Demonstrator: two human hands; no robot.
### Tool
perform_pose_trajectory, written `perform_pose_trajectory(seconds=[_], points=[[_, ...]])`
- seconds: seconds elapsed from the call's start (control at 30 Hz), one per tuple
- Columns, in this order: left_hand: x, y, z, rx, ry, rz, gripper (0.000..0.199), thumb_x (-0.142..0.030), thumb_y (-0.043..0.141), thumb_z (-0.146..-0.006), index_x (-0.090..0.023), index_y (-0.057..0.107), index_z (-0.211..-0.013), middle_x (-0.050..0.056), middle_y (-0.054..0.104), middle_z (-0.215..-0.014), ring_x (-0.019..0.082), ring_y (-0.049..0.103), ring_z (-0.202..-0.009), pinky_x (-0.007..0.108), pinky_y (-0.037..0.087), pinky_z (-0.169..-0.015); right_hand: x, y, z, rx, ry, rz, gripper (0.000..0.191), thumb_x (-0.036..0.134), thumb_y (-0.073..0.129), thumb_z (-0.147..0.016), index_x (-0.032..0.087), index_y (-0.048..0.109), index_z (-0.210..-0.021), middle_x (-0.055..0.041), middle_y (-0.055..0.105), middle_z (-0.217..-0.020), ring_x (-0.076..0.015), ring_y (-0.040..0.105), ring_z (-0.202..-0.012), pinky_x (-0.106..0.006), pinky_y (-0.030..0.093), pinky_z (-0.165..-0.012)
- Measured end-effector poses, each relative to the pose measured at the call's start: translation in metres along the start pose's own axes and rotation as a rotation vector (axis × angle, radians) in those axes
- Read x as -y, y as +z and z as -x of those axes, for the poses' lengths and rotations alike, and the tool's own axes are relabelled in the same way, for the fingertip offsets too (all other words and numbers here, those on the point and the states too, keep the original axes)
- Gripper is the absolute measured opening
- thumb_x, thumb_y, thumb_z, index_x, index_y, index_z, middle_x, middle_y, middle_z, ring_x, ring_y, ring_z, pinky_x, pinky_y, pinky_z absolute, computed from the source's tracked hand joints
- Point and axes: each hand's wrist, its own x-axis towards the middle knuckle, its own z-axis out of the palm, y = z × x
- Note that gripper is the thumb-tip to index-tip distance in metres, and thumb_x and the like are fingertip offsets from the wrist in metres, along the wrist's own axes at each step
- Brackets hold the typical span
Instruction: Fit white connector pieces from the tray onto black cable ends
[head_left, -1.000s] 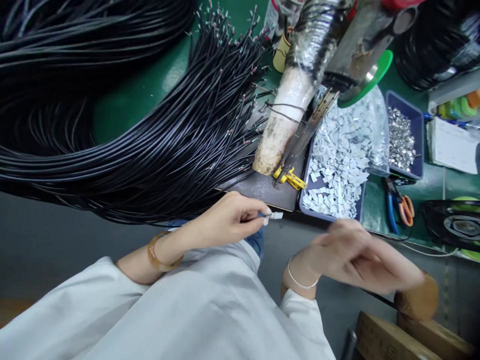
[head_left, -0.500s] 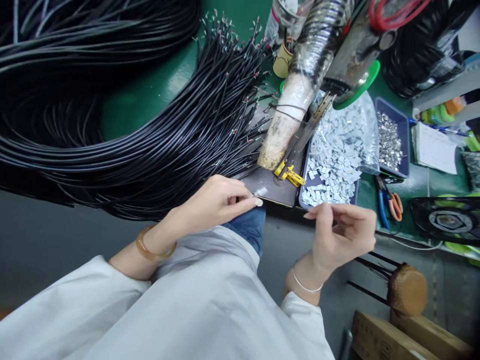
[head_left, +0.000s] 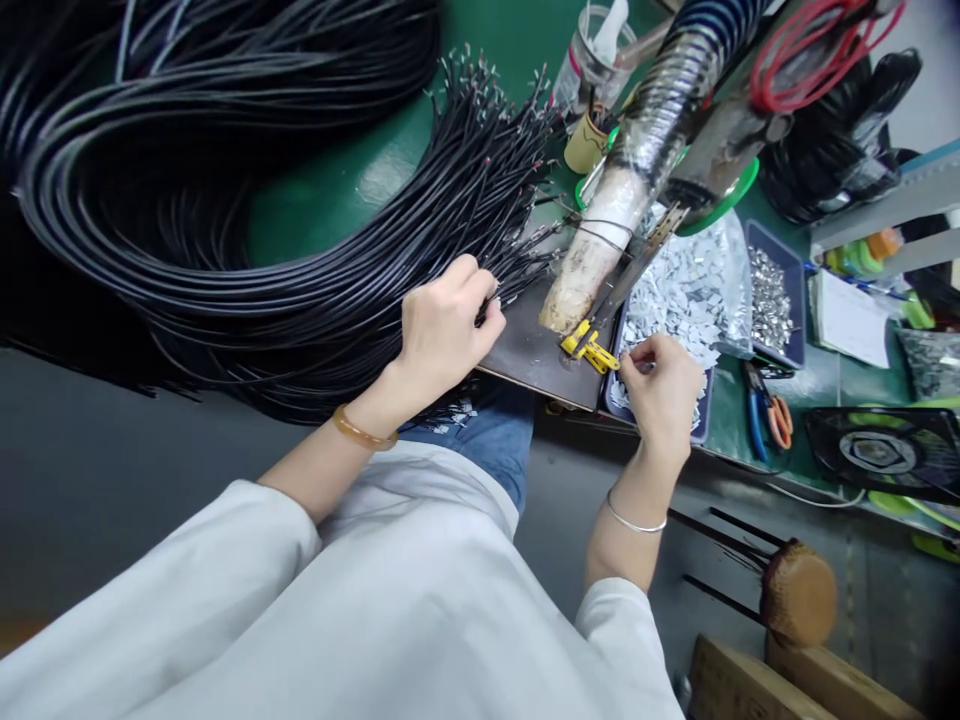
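Note:
My left hand (head_left: 448, 325) is at the near edge of a large bundle of thin black cables (head_left: 330, 265). Its fingers are curled and closed around a black cable end, mostly hidden by the knuckles. My right hand (head_left: 664, 390) is over the front of a dark tray (head_left: 699, 430) of small white pieces (head_left: 664, 310). Thumb and forefinger are pinched beside a yellow clip (head_left: 590, 348); what is between them, if anything, is hidden. The clip sits at the tip of a metal rod, by the mouth of a white-wrapped duct (head_left: 581, 275).
Another tray (head_left: 801, 300) holds small metal parts. Blue-and-orange pliers (head_left: 766, 415), a notepad (head_left: 847, 318) and a black fan (head_left: 885, 452) lie to the right. A round stool (head_left: 799, 592) and cardboard boxes (head_left: 739, 685) stand below. Several cable ends with white pieces (head_left: 454, 415) hang by the lap.
My left hand has moved up from the table edge to the cable bundle. My right hand has moved up and left over the tray. The camera view has shifted slightly.

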Motion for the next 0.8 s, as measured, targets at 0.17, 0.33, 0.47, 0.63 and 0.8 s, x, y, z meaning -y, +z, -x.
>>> perform_pose_trajectory(seconds=[0.17,0.33,0.47,0.63,0.8], points=[[-0.005,-0.007,0.013,-0.222,-0.323,0.542,0.011,-0.030,0.062,-0.089,-0.023,0.054,-0.086,-0.003,0.053,-0.072,0.010,0.050,-0.060,0.026,0.041,-0.059,0.000,-0.004,0.003,0.019,-0.067,-0.021,0.015,0.015,0.054,-0.075,0.023,0.045,-0.068,0.0010,0.055,-0.074,-0.0149,0.051,-0.069,-0.031,0.036,-0.068],[-0.026,-0.021,0.029,0.018,-0.306,0.894,0.021,-0.032,0.076,-0.079,-0.022,0.061,-0.091,-0.006,0.051,-0.062,0.007,0.043,-0.050,0.024,0.039,-0.052,0.000,-0.001,0.004,0.005,-0.070,0.018,0.015,0.018,0.055,-0.080,0.023,0.045,-0.069,0.0017,0.054,-0.073,-0.0145,0.048,-0.067,-0.030,0.033,-0.066],[-0.043,-0.034,0.021,0.008,-0.327,0.997,0.015,-0.032,0.075,-0.081,-0.020,0.068,-0.087,-0.001,0.062,-0.069,0.007,0.046,-0.050,0.024,0.039,-0.049,-0.001,0.002,0.005,-0.031,-0.055,0.004,0.015,0.017,0.057,-0.080,0.023,0.047,-0.070,0.0024,0.055,-0.071,-0.0141,0.050,-0.066,-0.030,0.035,-0.067],[-0.060,-0.034,0.023,0.457,-0.206,1.056,0.016,-0.029,0.077,-0.080,-0.016,0.075,-0.089,0.002,0.067,-0.070,0.010,0.056,-0.058,0.022,0.046,-0.053,0.004,0.000,0.010,-0.266,-0.022,-0.141,0.016,0.020,0.061,-0.083,0.022,0.052,-0.070,0.0026,0.057,-0.071,-0.0128,0.051,-0.064,-0.029,0.041,-0.065],[-0.059,-0.004,0.046,0.465,-0.204,0.981,0.014,-0.025,0.068,-0.086,-0.012,0.074,-0.084,0.003,0.069,-0.072,0.009,0.055,-0.061,0.020,0.043,-0.055,0.029,-0.015,0.035,-0.274,0.026,-0.645,0.021,0.023,0.073,-0.082,0.021,0.055,-0.071,0.0023,0.066,-0.077,-0.0092,0.055,-0.057,-0.024,0.043,-0.052]])
